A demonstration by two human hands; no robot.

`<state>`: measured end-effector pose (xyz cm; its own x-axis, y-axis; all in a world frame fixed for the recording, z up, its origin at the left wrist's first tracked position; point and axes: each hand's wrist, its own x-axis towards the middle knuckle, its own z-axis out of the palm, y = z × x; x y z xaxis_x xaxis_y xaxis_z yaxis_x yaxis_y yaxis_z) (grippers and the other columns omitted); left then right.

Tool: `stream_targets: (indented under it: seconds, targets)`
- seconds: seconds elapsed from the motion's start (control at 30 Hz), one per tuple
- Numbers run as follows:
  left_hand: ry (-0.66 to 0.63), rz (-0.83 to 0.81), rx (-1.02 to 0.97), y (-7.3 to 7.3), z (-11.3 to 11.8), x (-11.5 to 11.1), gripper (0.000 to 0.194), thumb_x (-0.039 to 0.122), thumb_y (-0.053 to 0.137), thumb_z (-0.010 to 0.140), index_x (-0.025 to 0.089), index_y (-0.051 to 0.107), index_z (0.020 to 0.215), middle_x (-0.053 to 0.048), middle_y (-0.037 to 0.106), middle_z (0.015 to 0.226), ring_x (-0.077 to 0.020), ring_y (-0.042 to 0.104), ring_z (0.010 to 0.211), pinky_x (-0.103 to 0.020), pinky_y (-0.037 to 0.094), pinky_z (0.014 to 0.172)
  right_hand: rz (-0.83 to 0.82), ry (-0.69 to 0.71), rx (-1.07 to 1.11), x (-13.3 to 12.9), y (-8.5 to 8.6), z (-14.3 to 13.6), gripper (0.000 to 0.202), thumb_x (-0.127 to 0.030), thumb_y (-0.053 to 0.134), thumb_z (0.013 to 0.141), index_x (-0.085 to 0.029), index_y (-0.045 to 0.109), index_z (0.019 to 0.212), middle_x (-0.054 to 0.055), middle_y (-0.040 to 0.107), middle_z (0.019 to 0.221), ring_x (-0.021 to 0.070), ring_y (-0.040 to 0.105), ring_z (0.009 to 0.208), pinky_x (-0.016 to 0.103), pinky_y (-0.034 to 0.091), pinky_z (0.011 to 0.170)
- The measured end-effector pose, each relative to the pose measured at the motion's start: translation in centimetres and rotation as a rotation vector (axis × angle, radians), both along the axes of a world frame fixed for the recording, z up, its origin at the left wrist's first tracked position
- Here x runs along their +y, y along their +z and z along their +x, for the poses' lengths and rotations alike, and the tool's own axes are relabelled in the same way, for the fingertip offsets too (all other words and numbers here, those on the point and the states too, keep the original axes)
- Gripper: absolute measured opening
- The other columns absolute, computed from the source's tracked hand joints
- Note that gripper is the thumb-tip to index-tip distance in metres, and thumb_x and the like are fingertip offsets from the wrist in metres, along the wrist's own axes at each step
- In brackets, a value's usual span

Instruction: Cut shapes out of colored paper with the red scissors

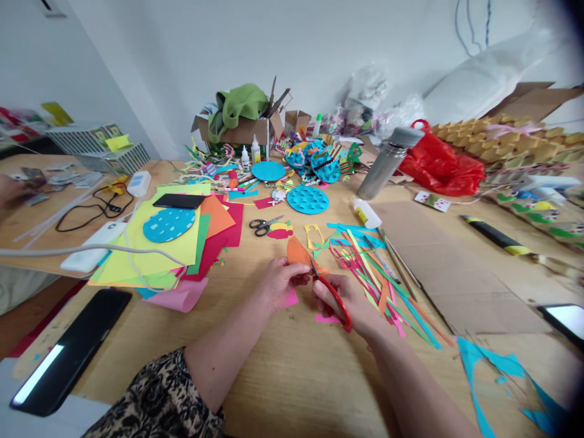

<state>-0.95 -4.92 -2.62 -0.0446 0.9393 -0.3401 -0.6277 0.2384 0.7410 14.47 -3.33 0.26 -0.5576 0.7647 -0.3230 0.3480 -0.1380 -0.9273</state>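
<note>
Orange paper piece (297, 250), small and curved along its top edge, sits between the person's two hands, raised just off the bench (292, 377). The left hand (281, 283) pinches its lower edge between thumb and fingers. The right hand (351, 299) grips red-handled scissors (330, 288), whose blades point up and away from the person and meet the paper just beside the left thumb. How far apart the blades stand is too small to tell. For a clean edge, the cut seems best made in short, slow snips, with the right hand fairly steady and the left hand turning the paper into the blades. The left fingertips look close to the metal, so a pinch farther back would be safer, though loose paper could buckle or tear. Pink scraps (288, 298) lie below the hands. Just beyond the left hand are dark-handled scissors (261, 227) beside red and yellow cut-outs (280, 232). To the right of the right hand spreads a tangle of coloured paper strips (384, 293), near enough that offcuts could get lost among them. Well left of the left hand lie stacked coloured sheets (117, 267).
</note>
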Motion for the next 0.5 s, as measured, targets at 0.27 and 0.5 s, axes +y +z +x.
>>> stream_targets:
  seconds: [0.27,0.5]
  targets:
    - [-0.019,0.012,0.056,-0.14,-0.27,0.03,0.017,0.019,0.080,0.054,0.011,0.069,0.064,-0.004,0.066,0.062,-0.0118,0.057,0.057,-0.027,0.042,0.061,-0.004,0.016,-0.004,0.12,-0.13,0.09,0.058,-0.073,0.070,0.064,-0.019,0.050,0.058,0.000,0.053,0.047,0.0100,0.045,0.042,0.022,0.032,0.042]
    - [-0.034,0.001,0.061,0.05,-0.43,-0.01,0.017,0.019,0.079,0.053,0.011,0.069,0.064,-0.005,0.066,0.064,-0.0115,0.055,0.057,-0.028,0.041,0.061,-0.024,0.017,0.009,0.17,-0.49,0.34,0.056,-0.071,0.071,0.066,-0.019,0.050,0.057,-0.001,0.052,0.045,0.0099,0.044,0.039,0.022,0.030,0.040]
